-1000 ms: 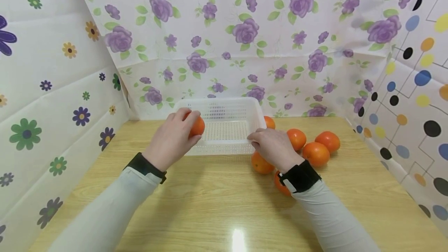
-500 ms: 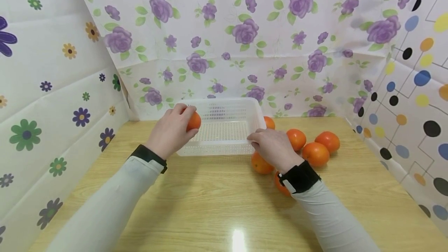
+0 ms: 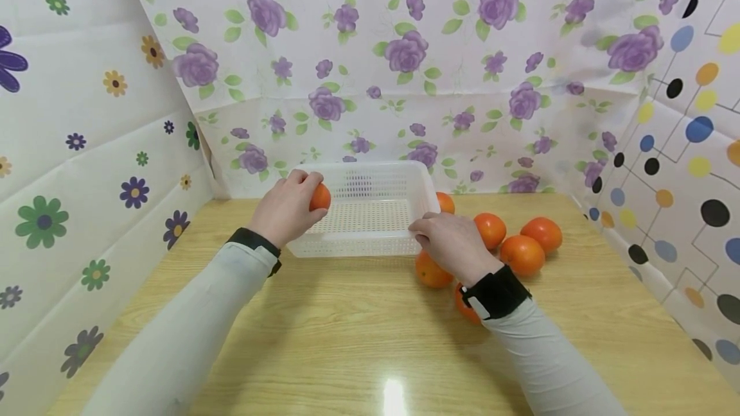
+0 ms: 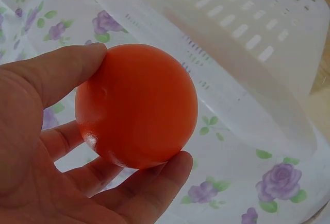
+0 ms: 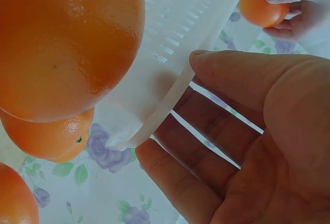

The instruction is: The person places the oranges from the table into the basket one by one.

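My left hand (image 3: 286,207) holds a glossy red-orange orange (image 4: 136,105) between thumb and fingertips. In the head view they overlap the left end of a white perforated plastic basket (image 3: 358,246). The left wrist view shows the basket beyond the orange, with a gap between them. At the basket's right front corner, my right hand (image 3: 453,242) pinches the rim, thumb on one side and fingers on the other, as the right wrist view shows. No fruit shows on the visible part of the basket floor.
Several more oranges lie on the wooden table (image 3: 347,339) right of the basket, one (image 3: 433,269) below my right hand and another (image 3: 467,303) partly behind its wrist strap. One orange (image 3: 445,202) sits behind the basket's right side. Patterned sheets (image 3: 370,127) enclose the back and sides.
My left hand has moved a little left and away from me with the orange, toward the basket's left end. My right hand stays on the rim, and the basket has not moved.
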The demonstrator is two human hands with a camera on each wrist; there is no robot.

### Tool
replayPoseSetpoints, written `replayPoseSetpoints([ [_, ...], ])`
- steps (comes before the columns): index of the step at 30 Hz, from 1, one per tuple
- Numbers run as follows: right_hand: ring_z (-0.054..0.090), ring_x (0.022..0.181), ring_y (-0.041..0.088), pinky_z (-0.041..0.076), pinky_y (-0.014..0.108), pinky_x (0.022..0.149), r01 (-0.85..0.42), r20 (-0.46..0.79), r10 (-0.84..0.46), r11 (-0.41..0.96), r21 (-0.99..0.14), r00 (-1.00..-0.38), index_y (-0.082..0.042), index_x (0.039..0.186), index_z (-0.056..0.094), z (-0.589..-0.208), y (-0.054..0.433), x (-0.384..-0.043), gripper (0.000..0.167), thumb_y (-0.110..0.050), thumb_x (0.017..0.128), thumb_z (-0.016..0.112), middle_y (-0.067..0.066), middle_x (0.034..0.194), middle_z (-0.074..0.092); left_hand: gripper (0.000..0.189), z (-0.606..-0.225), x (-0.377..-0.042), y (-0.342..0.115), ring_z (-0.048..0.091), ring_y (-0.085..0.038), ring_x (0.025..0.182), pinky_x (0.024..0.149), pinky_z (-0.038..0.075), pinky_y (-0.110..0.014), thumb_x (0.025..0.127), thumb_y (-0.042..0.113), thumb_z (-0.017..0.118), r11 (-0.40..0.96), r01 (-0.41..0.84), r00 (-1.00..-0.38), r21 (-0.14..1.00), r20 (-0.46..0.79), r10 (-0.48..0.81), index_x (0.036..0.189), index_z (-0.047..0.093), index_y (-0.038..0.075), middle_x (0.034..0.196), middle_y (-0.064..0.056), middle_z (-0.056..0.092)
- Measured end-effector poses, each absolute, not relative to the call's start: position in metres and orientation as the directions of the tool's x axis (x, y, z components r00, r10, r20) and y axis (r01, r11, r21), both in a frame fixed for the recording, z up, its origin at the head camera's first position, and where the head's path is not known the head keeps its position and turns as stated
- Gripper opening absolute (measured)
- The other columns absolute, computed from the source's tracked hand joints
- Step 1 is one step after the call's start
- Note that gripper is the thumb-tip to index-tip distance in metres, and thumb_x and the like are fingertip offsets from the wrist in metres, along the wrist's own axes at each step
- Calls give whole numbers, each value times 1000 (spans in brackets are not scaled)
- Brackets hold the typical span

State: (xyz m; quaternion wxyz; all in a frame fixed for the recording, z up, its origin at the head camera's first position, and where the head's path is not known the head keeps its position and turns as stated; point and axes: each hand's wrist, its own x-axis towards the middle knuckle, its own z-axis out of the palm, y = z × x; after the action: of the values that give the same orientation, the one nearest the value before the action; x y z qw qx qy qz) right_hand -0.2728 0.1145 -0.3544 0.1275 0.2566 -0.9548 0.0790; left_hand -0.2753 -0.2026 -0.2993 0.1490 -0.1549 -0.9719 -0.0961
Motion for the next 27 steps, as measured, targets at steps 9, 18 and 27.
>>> replayPoseSetpoints([
  [9, 68, 86, 20, 53, 35, 70, -511, 285, -472, 856, -79, -834, -18, 121, 85, -355, 115, -272, 20, -13, 102, 81, -1, 110, 80, 58, -305, -291, -205, 67, -42, 101, 96, 60, -55, 101, 23, 81, 946, 277, -948, 169, 208, 241, 149, 58, 3, 139, -26, 62],
  [18, 68, 84, 19, 54, 35, 68, -516, 298, -476, 854, -68, -827, -19, 120, 85, -355, 115, -273, 20, -13, 102, 81, -2, 108, 80, 55, -311, -301, -207, 66, -38, 96, 92, 59, -51, 100, 22, 81, 948, 266, -958, 174, 156, 241, 147, 59, 2, 129, -25, 64],
  [27, 67, 83, 19, 54, 35, 68, -516, 301, -476, 854, -66, -826, -20, 120, 86, -354, 115, -273, 20, -14, 102, 81, -2, 107, 80, 57, -314, -308, -208, 64, -36, 101, 95, 56, -51, 99, 20, 78, 954, 234, -972, 189, 61, 227, 149, 58, 1, 126, -23, 64],
])
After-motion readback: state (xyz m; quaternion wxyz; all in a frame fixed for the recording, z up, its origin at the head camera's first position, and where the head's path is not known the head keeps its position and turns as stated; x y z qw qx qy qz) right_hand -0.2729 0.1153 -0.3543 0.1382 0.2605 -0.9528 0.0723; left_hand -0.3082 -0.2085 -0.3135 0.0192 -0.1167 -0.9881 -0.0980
